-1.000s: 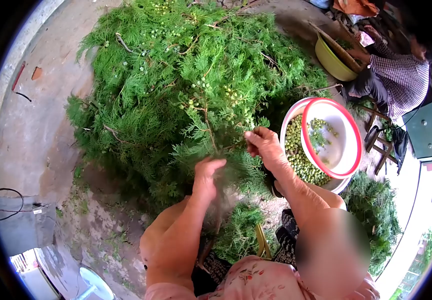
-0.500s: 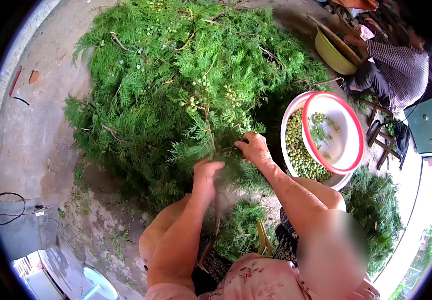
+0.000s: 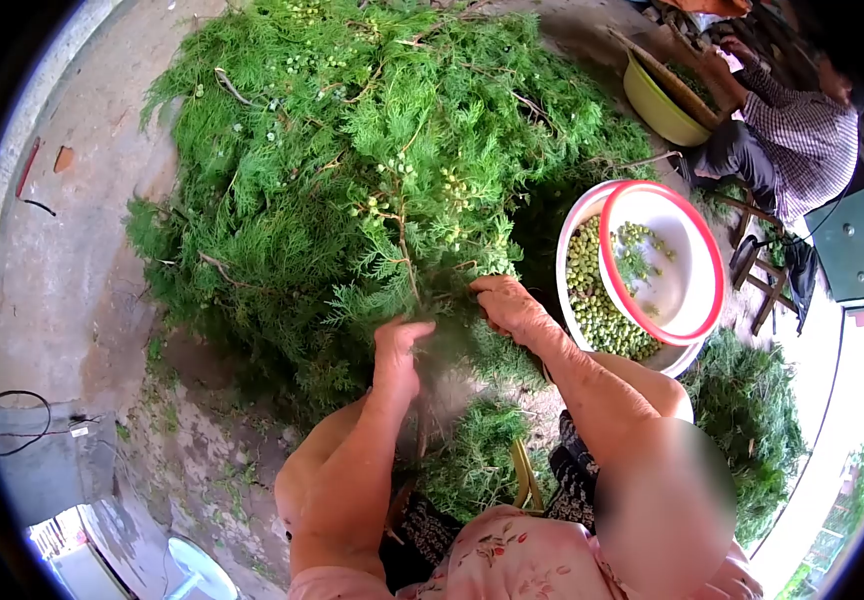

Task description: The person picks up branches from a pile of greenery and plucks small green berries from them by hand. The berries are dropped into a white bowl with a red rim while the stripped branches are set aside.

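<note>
A leafy evergreen branch (image 3: 404,245) with small green cones lies over the near side of a large heap of cut evergreen branches (image 3: 282,200). My left hand (image 3: 398,350) is closed around its stem at the lower end, thumb stretched to the right. Just to the right, my right hand (image 3: 509,305) has its fingers curled together at the foliage; what is between them is hidden. A white basin (image 3: 569,300) of small green cones stands to the right of my right hand. Tilted on top of it is a red-rimmed white bowl (image 3: 687,285) with several cones and leaf bits.
More cut greenery (image 3: 487,430) lies between my legs, and another pile (image 3: 747,400) at the right. A co-worker (image 3: 802,130) sits at the upper right beside a yellow-green tub (image 3: 657,105) with a woven tray (image 3: 687,90). A wooden stool (image 3: 767,280) stands near a green cabinet (image 3: 857,245).
Both hands have shifted slightly, the right one turning palm-down over the foliage. The co-worker's arm has risen from the tray. The whole view has moved a little.
</note>
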`<state>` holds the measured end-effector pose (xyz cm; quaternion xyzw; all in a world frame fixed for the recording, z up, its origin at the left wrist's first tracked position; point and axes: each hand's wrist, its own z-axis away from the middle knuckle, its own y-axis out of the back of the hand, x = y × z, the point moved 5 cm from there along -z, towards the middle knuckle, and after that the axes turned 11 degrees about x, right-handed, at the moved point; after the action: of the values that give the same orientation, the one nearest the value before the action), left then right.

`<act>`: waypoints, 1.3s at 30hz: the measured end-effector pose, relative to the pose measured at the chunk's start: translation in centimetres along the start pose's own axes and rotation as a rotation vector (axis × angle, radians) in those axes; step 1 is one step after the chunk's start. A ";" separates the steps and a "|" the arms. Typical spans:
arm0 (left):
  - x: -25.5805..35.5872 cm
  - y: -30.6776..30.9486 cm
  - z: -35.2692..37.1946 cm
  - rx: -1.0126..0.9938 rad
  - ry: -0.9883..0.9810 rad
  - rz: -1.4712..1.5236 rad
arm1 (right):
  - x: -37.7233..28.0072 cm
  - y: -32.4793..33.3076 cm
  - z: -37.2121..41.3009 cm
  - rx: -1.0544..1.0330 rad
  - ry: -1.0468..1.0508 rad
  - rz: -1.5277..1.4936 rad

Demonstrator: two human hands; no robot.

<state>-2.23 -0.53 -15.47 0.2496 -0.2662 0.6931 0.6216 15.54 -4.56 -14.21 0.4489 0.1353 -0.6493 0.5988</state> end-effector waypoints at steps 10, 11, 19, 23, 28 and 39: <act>-0.5 0.4 -0.2 0.002 0.028 -0.018 | -1.9 1.1 1.1 -0.060 -0.045 0.128; -0.5 0.4 -0.1 0.021 -0.007 -0.013 | -2.6 1.3 0.9 0.008 0.106 0.185; 0.6 0.2 1.0 -0.314 -0.282 -0.223 | -6.3 0.4 1.3 0.433 0.571 0.183; 1.1 -0.1 1.8 -0.126 0.106 0.046 | -7.1 1.0 1.7 0.358 0.548 0.259; 1.3 0.2 2.2 -0.154 0.164 0.045 | -9.4 1.3 3.0 0.286 0.682 0.143; 0.4 0.9 1.7 -0.321 -0.175 -0.105 | -5.5 -4.7 0.5 0.204 0.686 0.504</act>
<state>-3.16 -1.44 -14.04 0.2204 -0.4129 0.5839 0.6633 10.48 -0.16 -11.57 0.7145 0.1480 -0.3062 0.6115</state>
